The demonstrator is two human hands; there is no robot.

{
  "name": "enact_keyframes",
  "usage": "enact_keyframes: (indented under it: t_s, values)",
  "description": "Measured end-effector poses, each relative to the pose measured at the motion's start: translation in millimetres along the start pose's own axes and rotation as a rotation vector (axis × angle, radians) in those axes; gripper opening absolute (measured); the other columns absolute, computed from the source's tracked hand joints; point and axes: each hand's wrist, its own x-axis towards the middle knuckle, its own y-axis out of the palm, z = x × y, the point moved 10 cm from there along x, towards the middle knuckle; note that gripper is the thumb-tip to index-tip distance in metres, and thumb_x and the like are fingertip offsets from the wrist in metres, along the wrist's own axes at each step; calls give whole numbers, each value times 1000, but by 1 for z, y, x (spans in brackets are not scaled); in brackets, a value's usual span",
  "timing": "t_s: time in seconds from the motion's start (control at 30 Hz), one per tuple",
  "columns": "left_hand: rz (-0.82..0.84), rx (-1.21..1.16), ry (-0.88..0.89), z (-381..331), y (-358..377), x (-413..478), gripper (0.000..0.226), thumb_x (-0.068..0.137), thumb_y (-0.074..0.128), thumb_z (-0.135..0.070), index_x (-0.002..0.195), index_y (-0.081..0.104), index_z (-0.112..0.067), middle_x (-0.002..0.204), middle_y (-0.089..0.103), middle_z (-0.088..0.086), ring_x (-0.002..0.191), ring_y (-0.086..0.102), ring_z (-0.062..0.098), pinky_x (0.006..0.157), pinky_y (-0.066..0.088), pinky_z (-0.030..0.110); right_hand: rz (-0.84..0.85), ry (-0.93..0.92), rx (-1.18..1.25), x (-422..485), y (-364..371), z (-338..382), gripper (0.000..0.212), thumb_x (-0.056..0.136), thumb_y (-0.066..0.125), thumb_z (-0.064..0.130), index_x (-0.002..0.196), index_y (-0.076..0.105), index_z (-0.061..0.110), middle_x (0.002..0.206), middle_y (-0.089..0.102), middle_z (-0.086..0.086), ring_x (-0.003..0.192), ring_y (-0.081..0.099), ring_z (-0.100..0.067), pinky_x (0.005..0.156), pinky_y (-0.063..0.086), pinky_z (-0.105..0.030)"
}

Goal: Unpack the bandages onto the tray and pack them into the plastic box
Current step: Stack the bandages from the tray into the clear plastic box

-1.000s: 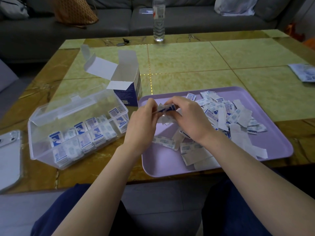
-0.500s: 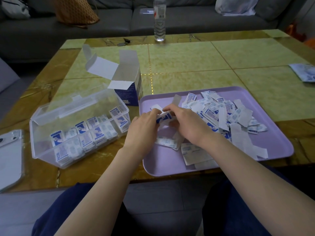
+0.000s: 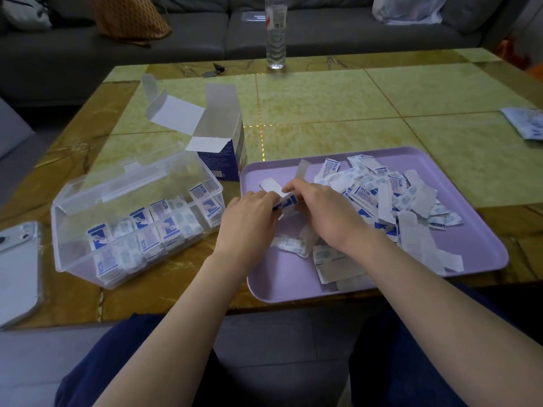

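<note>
Both hands meet over the near-left part of the smooth lilac plastic tray (image 3: 470,245). The left hand (image 3: 249,218) and right hand (image 3: 329,212) each pinch one thin bundle of bandages (image 3: 284,203), flat white-and-blue paper wrappers. A loose heap of bandages (image 3: 382,195) lies on the tray's right side. In the clear, rigid plastic box (image 3: 70,251) left of the tray, packed bandages (image 3: 152,227) stand in rows.

the wrappers (image 3: 364,195) on the tray (image 3: 293,286) and in the box (image 3: 76,254) bear three blue chinese characters, the middle one "口"; the other two are too small to read surely. the carton (image 3: 219,163) shows a barcode and fine white print, and the bottle (image 3: 275,22) has a label, none of it legible.
</note>
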Motion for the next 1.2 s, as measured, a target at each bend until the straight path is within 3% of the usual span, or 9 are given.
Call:
enact_keyframes:
  t_s: [0.17,0.27,0.4,0.53,0.67,0.83,0.93,1.07,1.2]
  values:
    - [57,25,-29,-1,12,-3,20,100,39,-22,118,44,-16,110,59,2,97,54,21,76,32,28,14,-72,197,0,3,12,56,77,46,-18,119,51,18,105,64,-4,96,61,-23,80,50,-41]
    - [67,107,-51,2,14,-4,17,99,37,-19,112,47,-16,108,58,2,101,52,24,82,33,32,-62,-129,184,-1,-5,21,55,70,48,-20,115,57,10,107,62,-5,102,58,-23,87,47,-36]
    - [42,138,-82,7,12,-5,20,96,37,-10,102,55,-17,101,59,2,96,52,23,81,33,32,-245,90,50,-5,-18,-4,56,69,47,-18,120,52,5,117,54,-12,111,47,-30,95,38,-36]
    - [58,107,-77,5,14,-5,20,97,37,-12,106,54,-17,103,58,2,97,52,22,83,35,32,-117,255,191,-9,-1,-25,52,79,43,-16,125,45,7,125,49,-9,116,47,-20,94,41,-31]
    - [70,98,-74,4,14,-5,19,100,33,-22,107,50,-17,104,57,2,95,52,22,84,36,34,-146,217,283,-7,-5,-18,40,83,50,-12,117,50,8,101,60,-4,91,59,-16,82,50,-33]
    - [137,161,-49,-3,21,-6,34,101,22,-36,111,48,-17,110,51,3,102,48,24,86,32,38,-127,179,318,-4,0,-15,34,82,58,-7,111,52,9,93,59,-1,85,59,-16,82,49,-34]
    - [171,224,-19,-5,27,-8,21,96,34,-22,115,41,-15,115,47,5,106,44,24,88,31,36,-155,121,293,-4,-1,-9,40,77,55,-15,111,53,6,101,54,-5,93,56,-18,87,47,-36]
    - [174,268,-18,-3,28,-7,27,91,38,-8,118,37,-12,118,45,7,109,42,26,89,30,36,-198,-92,129,-6,-12,19,56,64,49,-18,114,56,6,109,53,-12,104,50,-27,90,42,-35]
    - [172,291,0,-2,30,-6,33,95,39,-11,128,36,-10,120,45,7,112,41,26,91,30,36,-172,-229,102,-10,-12,40,35,68,59,-9,97,63,11,94,59,-4,92,54,-23,83,42,-29]
